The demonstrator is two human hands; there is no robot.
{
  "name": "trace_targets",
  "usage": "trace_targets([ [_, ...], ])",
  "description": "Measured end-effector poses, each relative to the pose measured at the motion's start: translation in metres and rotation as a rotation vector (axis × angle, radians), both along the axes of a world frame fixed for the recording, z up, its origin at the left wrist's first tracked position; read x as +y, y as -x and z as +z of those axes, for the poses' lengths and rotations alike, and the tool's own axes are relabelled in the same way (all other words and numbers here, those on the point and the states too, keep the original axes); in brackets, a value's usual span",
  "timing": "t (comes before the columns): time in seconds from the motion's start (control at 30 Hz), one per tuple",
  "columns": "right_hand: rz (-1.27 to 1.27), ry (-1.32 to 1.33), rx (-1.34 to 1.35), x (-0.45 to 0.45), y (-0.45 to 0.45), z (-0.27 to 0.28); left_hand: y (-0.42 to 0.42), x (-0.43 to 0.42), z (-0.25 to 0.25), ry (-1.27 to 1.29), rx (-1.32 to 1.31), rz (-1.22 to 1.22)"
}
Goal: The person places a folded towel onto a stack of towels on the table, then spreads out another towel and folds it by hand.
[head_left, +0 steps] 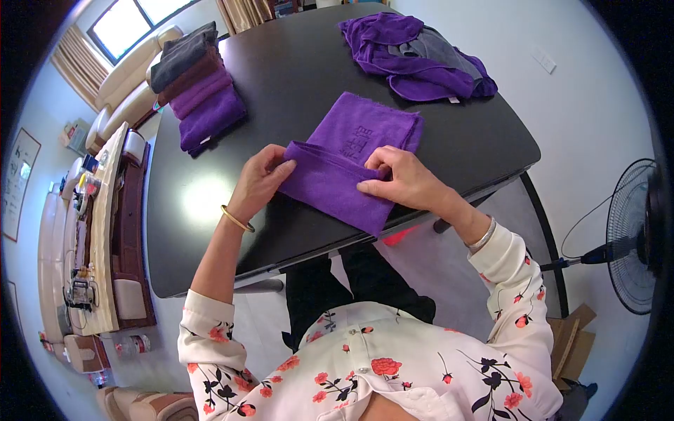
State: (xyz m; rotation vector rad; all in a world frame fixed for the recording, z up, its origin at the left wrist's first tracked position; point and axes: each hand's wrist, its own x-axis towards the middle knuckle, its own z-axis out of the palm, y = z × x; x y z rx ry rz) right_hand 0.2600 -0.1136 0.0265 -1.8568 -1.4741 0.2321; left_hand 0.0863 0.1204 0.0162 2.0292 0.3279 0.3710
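Observation:
A purple towel (337,187) lies partly folded at the near edge of the dark table, with dark stitched or printed characters on its far part. My left hand (262,180) pinches the left end of the fold between thumb and fingers. On the right side of the same fold, my right hand (406,179) grips the cloth, its thumb on top and the fingers curled. The towel's near corner hangs slightly over the table edge.
At the table's (281,91) far left stands a stack of folded towels (200,88) in grey, brown and purple. A loose heap of purple and grey cloths (421,59) lies at the far right. A black fan (632,235) stands beyond the table's right side.

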Motion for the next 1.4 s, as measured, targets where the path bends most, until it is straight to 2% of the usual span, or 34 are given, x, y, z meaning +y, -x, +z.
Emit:
trace_targets([
  [0.03,-0.019,0.107,0.25,0.001,0.003,0.005,0.001,-0.001,0.001,0.029,-0.024,-0.005],
  [0.07,-0.02,0.108,0.25,0.003,0.004,0.003,0.0,-0.003,0.002,0.031,-0.025,-0.005],
  [0.13,-0.066,-0.032,0.641,0.008,0.005,-0.004,-0.001,-0.009,0.004,0.176,-0.144,-0.084],
  [0.17,-0.067,-0.032,0.64,0.008,0.004,-0.006,-0.001,-0.008,0.003,0.177,-0.145,-0.085],
  [0.23,-0.056,-0.006,0.827,0.009,0.001,-0.008,0.0,-0.005,0.003,0.106,-0.109,-0.08],
  [0.27,-0.053,-0.005,0.826,0.008,0.0,-0.008,0.0,-0.004,0.003,0.106,-0.111,-0.077],
  [0.33,-0.055,-0.095,0.718,0.002,0.002,-0.006,0.002,-0.003,0.005,0.386,-0.165,-0.068],
  [0.47,-0.068,-0.021,0.618,-0.01,0.013,-0.002,0.002,0.002,-0.002,0.422,-0.038,-0.074],
  [0.53,-0.07,0.022,0.659,-0.008,0.012,-0.012,-0.004,-0.004,-0.011,-0.015,-0.154,0.058],
  [0.6,-0.067,0.018,0.689,-0.009,0.011,-0.008,-0.005,-0.024,0.012,-0.047,-0.161,0.08],
  [0.67,-0.061,0.018,0.723,-0.01,0.013,-0.006,-0.006,-0.027,0.022,-0.455,-0.188,-0.094],
  [0.77,-0.06,0.017,0.712,-0.01,0.014,-0.004,-0.012,-0.019,0.017,-0.566,-0.189,-0.171],
  [0.9,-0.024,-0.024,0.75,-0.013,0.01,-0.011,-0.017,-0.006,0.014,-0.521,-0.041,-0.196],
  [0.97,-0.022,-0.047,0.761,-0.014,0.009,-0.013,-0.017,-0.004,0.014,-0.229,0.024,-0.107],
  [1.0,-0.042,-0.046,0.769,-0.016,0.009,-0.012,-0.018,-0.003,0.014,-0.228,0.026,-0.11],
  [1.07,-0.057,-0.043,0.779,-0.017,0.011,-0.014,-0.019,0.0,0.012,-0.065,-0.014,-0.038],
  [1.2,-0.046,-0.081,0.775,-0.017,0.008,-0.019,-0.023,-0.006,0.004,-0.176,-0.021,-0.029],
  [1.3,-0.047,-0.059,0.817,-0.023,0.009,-0.007,-0.024,-0.011,0.003,-0.147,-0.072,0.03],
  [1.37,-0.041,-0.021,0.84,-0.024,0.012,-0.004,-0.023,-0.008,0.001,-0.083,0.017,0.074],
  [1.4,-0.014,-0.073,0.665,-0.024,0.015,-0.007,-0.023,-0.008,0.0,-0.083,0.017,0.072],
])
